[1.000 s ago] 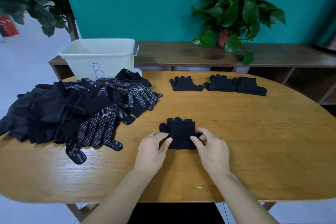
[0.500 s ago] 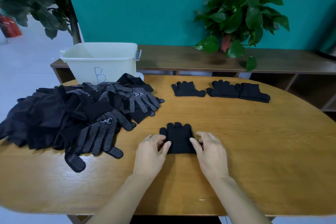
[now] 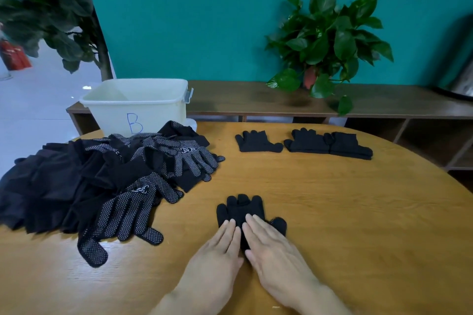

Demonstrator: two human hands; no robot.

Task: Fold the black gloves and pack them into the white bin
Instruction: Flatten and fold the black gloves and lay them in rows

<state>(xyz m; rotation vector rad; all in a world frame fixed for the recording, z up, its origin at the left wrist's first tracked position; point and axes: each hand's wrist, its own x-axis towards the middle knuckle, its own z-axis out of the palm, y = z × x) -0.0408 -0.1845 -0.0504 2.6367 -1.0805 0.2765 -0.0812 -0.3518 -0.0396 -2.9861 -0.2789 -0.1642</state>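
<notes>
flat-fingered, left hand (image 3: pixel 217 250) and right hand (image 3: pixel 273 245) press the folded black glove (image 3: pixel 242 210) onto the table (image 3: pixel 332 212), gripping nothing.

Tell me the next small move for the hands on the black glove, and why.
Probably fold it: both the left hand and right hand press flat on the small black knit glove, which lies spread on the oval wooden table, fingers away.
</notes>
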